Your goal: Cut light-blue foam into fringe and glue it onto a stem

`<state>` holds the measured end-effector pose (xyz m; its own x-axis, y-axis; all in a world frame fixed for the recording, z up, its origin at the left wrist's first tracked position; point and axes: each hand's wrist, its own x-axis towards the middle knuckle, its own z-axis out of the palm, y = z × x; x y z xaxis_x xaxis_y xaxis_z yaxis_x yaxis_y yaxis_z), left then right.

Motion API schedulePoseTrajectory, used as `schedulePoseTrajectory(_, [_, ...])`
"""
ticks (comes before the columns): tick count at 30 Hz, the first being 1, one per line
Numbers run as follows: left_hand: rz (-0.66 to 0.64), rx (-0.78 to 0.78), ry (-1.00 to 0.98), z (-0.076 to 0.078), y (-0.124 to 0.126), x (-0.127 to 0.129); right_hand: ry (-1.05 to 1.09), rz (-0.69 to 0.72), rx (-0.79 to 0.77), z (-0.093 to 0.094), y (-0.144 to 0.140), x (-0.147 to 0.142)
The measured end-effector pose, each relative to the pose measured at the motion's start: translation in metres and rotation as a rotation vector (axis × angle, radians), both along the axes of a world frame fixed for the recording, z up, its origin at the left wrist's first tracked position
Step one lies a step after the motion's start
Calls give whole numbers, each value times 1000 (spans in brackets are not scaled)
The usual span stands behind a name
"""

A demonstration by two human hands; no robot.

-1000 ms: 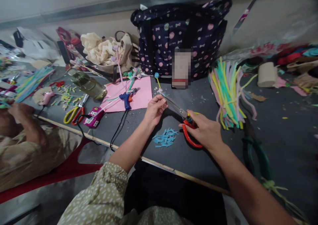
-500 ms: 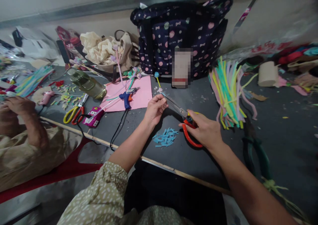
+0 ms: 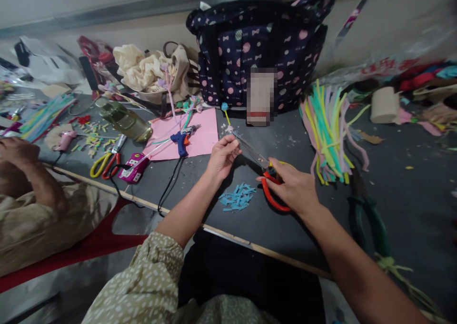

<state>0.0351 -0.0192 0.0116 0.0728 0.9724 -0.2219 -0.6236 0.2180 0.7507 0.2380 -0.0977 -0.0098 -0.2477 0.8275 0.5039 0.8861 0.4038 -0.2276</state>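
My right hand [image 3: 296, 188] grips a pair of scissors [image 3: 273, 201] by its red and yellow handles. The metal blades point up and left, with their tips close to the fingers of my left hand [image 3: 224, 155]. Thumb and fingers of the left hand are pinched together beside the blade tips; what they hold is too small to make out. Below, between the two hands, a pile of short blue cut strips [image 3: 237, 197] lies on the dark table [image 3: 210, 202]. Just beyond my left hand are a blue flower on a yellow stem [image 3: 227, 116] and small pale bits.
Left are a glue gun [image 3: 181, 143] on pink paper [image 3: 205, 124], a purple power strip [image 3: 134, 168], a bottle [image 3: 123, 121] and other scissors [image 3: 107, 164]. A co-worker's hands [image 3: 21, 152] are far left. Right lie pipe cleaners [image 3: 328, 138] and pliers [image 3: 367, 217]. A bag [image 3: 228, 52] stands behind.
My hands and the scissors stay in almost the same place. The co-worker's hands at the far left have shifted further left.
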Motion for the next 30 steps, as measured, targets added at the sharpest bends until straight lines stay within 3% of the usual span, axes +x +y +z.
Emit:
schedulePoseTrajectory(5, [-2,-14,10,-1,1,0,7,-9,-44,0,1,0])
schedulePoseTrajectory(12, [6,-40,35,3,3,-2,-44,-194,-98,8,4,4])
schedulePoseTrajectory(18, [-41,108,156,4,6,-10,-46,-231,-218,4,10,5])
schedulePoseTrajectory(22, [-266,300,428,9,9,-25,-26,-250,-254,1,12,8])
schedulePoseTrajectory(27, [-834,379,631,17,8,-40,17,-235,-231,3,12,12])
schedulePoseTrajectory(30, [-949,411,668,17,7,-41,11,-224,-233,4,11,12])
